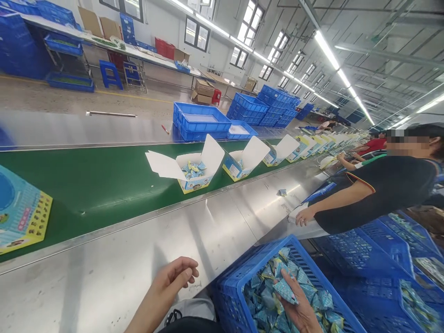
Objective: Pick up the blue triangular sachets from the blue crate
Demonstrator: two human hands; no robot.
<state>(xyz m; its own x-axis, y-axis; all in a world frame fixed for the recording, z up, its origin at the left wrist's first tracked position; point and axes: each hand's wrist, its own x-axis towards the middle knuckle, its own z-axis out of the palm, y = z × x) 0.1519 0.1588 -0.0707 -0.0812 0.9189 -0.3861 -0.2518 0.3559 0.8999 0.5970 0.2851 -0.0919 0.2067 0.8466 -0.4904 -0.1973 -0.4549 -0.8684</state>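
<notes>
My right hand is down in a blue plastic crate full of small blue sachets, its fingers pinching one blue sachet. My left hand hovers over the steel ledge near the crate's left rim, fingers loosely curled, with nothing visible in it. Ahead on the green conveyor belt stands an open cardboard box with sachets inside and its white flaps spread. Further open boxes follow along the belt to the right.
A colourful flat box lies at the belt's left end. A co-worker in a black shirt leans a hand on the ledge at right, beside more blue crates. One loose sachet lies on the ledge. Blue crates sit beyond the belt.
</notes>
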